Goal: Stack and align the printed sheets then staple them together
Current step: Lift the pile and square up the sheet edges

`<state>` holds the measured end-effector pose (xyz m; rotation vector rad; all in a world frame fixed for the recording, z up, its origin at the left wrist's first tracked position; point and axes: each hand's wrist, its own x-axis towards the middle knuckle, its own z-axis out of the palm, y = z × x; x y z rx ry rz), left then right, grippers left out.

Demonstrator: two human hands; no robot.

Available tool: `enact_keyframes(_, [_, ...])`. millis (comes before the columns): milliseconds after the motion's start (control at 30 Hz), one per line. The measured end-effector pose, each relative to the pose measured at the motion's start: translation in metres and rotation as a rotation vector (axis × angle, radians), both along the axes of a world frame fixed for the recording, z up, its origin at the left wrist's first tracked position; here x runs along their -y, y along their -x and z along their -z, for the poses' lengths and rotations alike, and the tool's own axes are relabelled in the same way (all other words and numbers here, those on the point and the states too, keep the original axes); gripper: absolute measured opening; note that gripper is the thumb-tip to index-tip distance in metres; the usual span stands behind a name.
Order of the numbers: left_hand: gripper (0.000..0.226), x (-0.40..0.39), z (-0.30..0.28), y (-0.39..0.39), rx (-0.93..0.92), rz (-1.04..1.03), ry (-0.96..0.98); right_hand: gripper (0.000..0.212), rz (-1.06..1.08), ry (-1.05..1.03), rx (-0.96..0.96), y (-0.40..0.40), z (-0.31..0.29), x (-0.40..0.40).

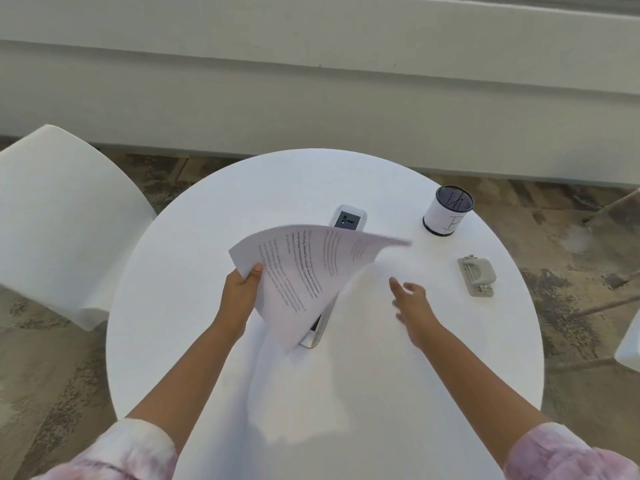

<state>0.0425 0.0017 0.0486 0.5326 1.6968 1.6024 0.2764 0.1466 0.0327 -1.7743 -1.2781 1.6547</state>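
Head | round white table [346, 393], patterned carpet [41, 358] | left hand [240, 292] fingers grip sheets [304, 271] | right hand [410, 301] fingers spread

I am seeing one round table [346, 393], one sheaf of printed sheets [304, 271] whose number I cannot tell, one phone [347, 218], one pen cup [446, 211], one stapler [477, 275], one chair [59, 216], and my two hands, left [240, 292] and right [414, 303].

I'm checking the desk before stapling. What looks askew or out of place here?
The printed sheets, pinched at one corner by the left hand, curl and droop unevenly in the air, not squared flat on the table.
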Motion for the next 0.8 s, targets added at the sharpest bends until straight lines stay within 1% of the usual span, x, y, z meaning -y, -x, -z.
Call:
enact_keyframes(67, [0.025, 0.001, 0.002, -0.005, 0.065, -0.007, -0.011, 0.065, -0.074, 0.161, -0.068, 0.003, 0.004, 0.009])
enact_keyframes(133, [0.027, 0.001, 0.005, -0.011, 0.149, -0.024, -0.037, 0.066, -0.132, 0.289, -0.175, 0.008, 0.008, 0.018])
enact_keyframes(167, [0.027, 0.002, 0.006, -0.014, 0.189, -0.030, -0.052, 0.061, -0.145, 0.335, -0.228, 0.012, 0.008, 0.023])
enact_keyframes(200, [0.025, 0.002, 0.007, -0.017, 0.220, -0.029, -0.064, 0.049, -0.146, 0.360, -0.286, 0.016, 0.007, 0.027])
enact_keyframes(233, [0.023, 0.003, 0.009, -0.020, 0.237, -0.022, -0.068, 0.032, -0.142, 0.351, -0.327, 0.019, 0.006, 0.030])
enact_keyframes(267, [0.022, 0.004, 0.011, -0.022, 0.247, -0.009, -0.067, 0.016, -0.127, 0.312, -0.345, 0.023, 0.006, 0.030])
enact_keyframes(300, [0.024, 0.005, 0.013, -0.023, 0.256, 0.011, -0.068, 0.010, -0.110, 0.245, -0.337, 0.024, 0.006, 0.029])
enact_keyframes(400, [0.031, 0.008, 0.018, -0.021, 0.286, 0.077, -0.097, 0.017, -0.110, 0.033, -0.230, 0.027, 0.001, 0.020])
enact_keyframes(500, [0.032, 0.011, 0.019, -0.014, 0.318, 0.076, -0.149, 0.018, -0.200, -0.163, -0.120, 0.024, -0.005, 0.012])
enact_keyframes(600, [0.035, 0.011, 0.017, -0.002, 0.314, 0.079, -0.164, 0.025, -0.240, -0.279, -0.074, 0.019, -0.015, 0.007])
enact_keyframes(733, [0.038, 0.009, 0.011, 0.019, 0.316, 0.147, -0.061, 0.025, -0.262, -0.375, -0.001, 0.012, -0.026, 0.001])
enact_keyframes(800, [0.036, 0.008, 0.007, 0.024, 0.229, 0.240, 0.010, 0.027, -0.292, -0.432, 0.045, 0.009, -0.030, 0.002])
